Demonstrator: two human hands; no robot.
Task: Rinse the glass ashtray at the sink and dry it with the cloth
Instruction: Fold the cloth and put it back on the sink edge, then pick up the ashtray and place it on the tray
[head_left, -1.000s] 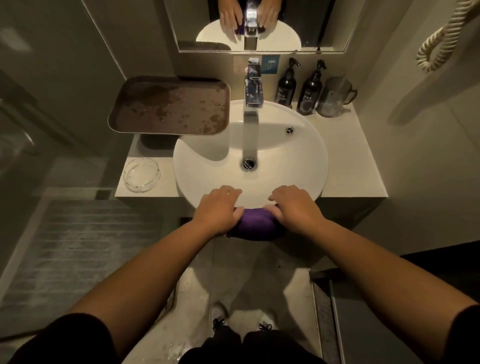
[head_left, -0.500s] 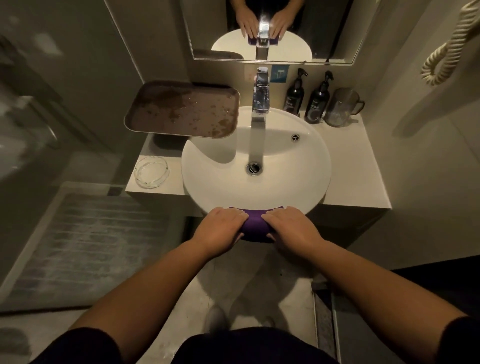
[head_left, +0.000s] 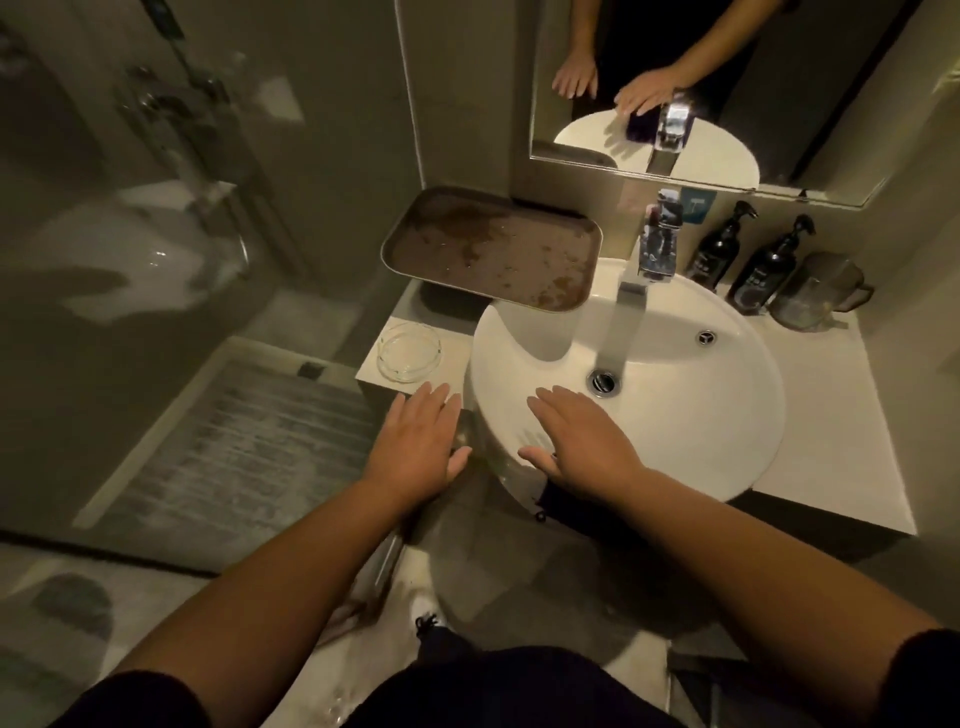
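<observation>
The clear glass ashtray (head_left: 409, 352) sits on the counter's left end, beside the round white sink (head_left: 691, 431). My left hand (head_left: 415, 441) hovers flat with its fingers spread, just in front of the ashtray and apart from it. My right hand (head_left: 582, 441) is open over the sink's front rim. The dark purple cloth (head_left: 561, 501) hangs on that front rim, mostly hidden under my right wrist. The chrome tap (head_left: 631, 306) shows no water running.
A stained brown tray (head_left: 493, 249) overhangs the sink's back left. Two dark pump bottles (head_left: 719, 249) and a clear jug (head_left: 815, 293) stand at the back right. A mirror (head_left: 779, 104) hangs above. A glass shower partition (head_left: 156, 208) is to the left.
Both hands have let go of the purple cloth and opened. My left hand has moved left toward the ashtray, and the view has turned left.
</observation>
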